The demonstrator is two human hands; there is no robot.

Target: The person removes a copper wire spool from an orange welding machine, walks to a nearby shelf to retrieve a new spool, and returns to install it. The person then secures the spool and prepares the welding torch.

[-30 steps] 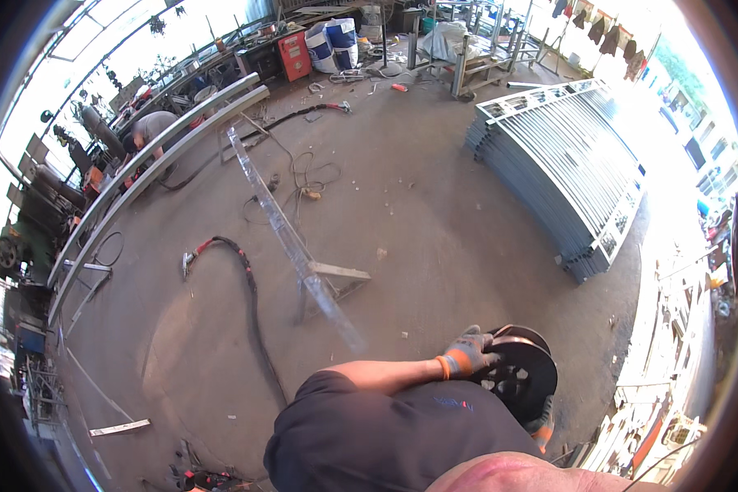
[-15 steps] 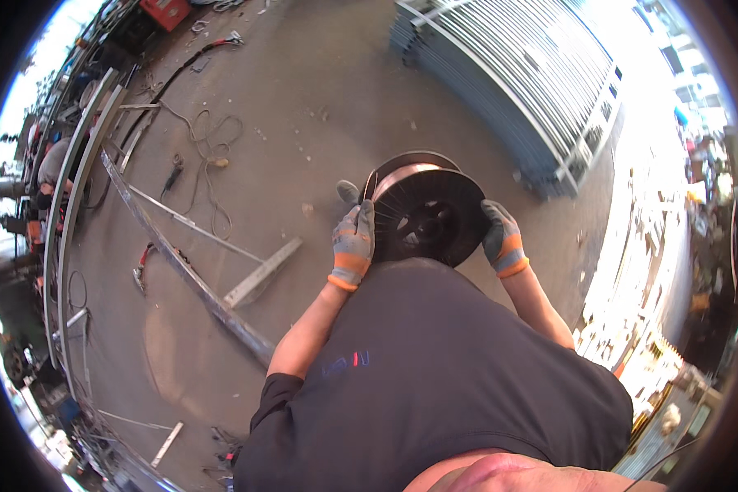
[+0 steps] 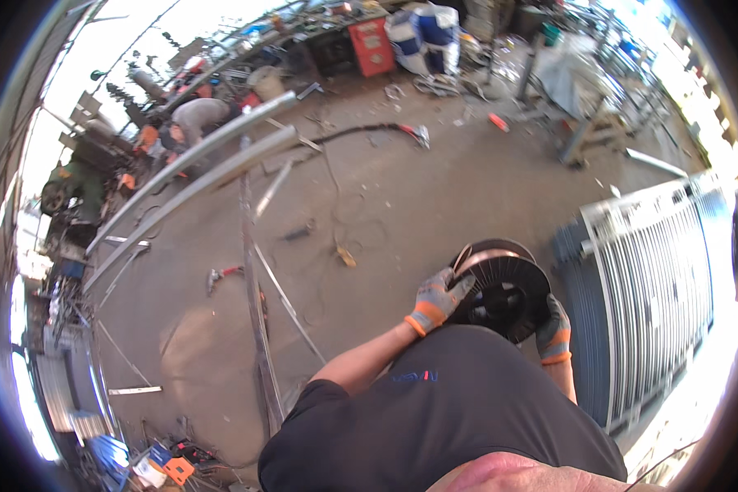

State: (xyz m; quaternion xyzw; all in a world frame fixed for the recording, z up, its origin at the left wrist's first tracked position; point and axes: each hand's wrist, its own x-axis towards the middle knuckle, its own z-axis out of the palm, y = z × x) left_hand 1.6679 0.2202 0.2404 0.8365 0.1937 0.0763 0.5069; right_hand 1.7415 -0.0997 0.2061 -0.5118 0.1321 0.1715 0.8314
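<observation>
Head view: both gloved hands point(image 3: 439, 297) point(image 3: 554, 330) clasp wire spool point(image 3: 500, 287) (flange face toward camera).

A grey concrete floor point(image 3: 402, 197), stained and sunlit, fills the yard of an open metal workshop. Long steel tubes point(image 3: 197, 176) lie slantwise across the left, beside thinner bars point(image 3: 250, 279). A black hose point(image 3: 361, 131) snakes toward a red tool cabinet point(image 3: 371, 34) at the far edge, next to blue-and-white drums point(image 3: 425, 29). Stacked barred gate panels point(image 3: 648, 287) rest on the right. Another person point(image 3: 193, 119) crouches near the tubes.
</observation>
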